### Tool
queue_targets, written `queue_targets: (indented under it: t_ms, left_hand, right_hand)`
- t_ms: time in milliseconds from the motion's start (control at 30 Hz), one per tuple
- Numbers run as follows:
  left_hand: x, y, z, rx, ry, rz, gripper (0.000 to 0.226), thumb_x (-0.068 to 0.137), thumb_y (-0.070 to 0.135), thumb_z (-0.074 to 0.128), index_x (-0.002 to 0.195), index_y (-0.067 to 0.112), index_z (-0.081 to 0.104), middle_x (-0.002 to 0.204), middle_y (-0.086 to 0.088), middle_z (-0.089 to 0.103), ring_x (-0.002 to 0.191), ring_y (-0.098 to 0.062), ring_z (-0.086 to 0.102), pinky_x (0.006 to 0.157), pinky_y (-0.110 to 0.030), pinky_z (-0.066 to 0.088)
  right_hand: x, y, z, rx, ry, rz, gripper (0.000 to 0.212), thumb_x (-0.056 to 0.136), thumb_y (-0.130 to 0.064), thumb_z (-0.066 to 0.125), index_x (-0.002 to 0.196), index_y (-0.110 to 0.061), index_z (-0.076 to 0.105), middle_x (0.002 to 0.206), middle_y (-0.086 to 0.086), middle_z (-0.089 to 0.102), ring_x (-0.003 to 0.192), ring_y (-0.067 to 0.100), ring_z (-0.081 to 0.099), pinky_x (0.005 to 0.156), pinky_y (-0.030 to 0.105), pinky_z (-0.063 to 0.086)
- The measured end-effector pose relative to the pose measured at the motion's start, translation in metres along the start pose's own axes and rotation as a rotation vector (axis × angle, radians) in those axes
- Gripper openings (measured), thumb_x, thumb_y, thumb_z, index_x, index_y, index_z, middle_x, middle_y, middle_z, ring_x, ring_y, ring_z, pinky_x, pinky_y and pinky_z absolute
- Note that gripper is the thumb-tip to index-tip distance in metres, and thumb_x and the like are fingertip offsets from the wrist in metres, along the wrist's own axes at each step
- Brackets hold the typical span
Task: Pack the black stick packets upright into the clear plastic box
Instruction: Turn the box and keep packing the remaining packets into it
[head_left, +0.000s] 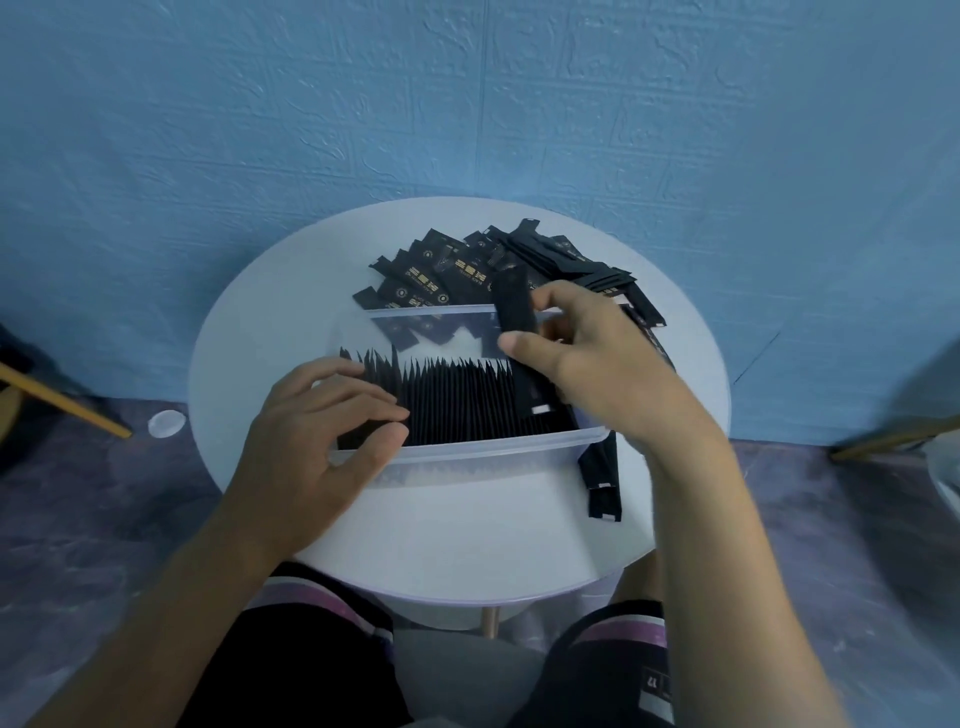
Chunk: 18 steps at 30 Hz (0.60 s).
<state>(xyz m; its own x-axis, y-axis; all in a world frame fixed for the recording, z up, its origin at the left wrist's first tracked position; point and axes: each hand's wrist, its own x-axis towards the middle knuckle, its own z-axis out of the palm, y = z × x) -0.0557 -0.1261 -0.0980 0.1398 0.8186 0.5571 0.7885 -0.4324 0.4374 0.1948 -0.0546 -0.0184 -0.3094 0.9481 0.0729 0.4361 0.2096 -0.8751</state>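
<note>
Black stick packets (457, 400) stand upright in a tight row filling most of the clear plastic box (467, 451), which sits mid-worktop (467, 535). A loose pile (452, 270) lies just behind the box, and two spare packets (602, 478) lie beside its right end.

Left hand (322, 431): fingers curled over the tops at the row's left end, thumb against the near rim, bracing the row.

Right hand (592, 364): pinches a single packet (511, 301) between thumb and fingers, tilted above the row's right end. Its lower end looks to be at or near the row; contact unclear.

Risks, as judged:
- The remaining gap at the right appears narrow. A tilted entry could leave the packet lying across the tops instead of slotting in.
- Forcing it down could buckle the thin film or push neighbours askew.
- Releasing the left brace too early could let the row fan or topple leftward.
- The box looks light, so a sideways push may slide it into the pile.
</note>
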Motion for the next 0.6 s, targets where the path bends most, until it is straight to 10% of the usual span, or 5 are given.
queue_targets:
  t_ms: [600]
  left_hand:
    - [-0.002,0.01,0.007,0.018,0.017,0.032,0.033,0.094,0.04,0.055,0.095,0.02,0.081,0.1,0.012,0.073,0.117,-0.018,0.057,0.102,-0.039,0.045]
  right_hand:
    - [0.016,-0.008,0.066,-0.412,-0.216,0.167,0.04,0.091,-0.045,0.067,0.115,-0.018,0.052,0.101,0.005,0.065,0.094,0.029,0.063,0.082,0.039,0.053]
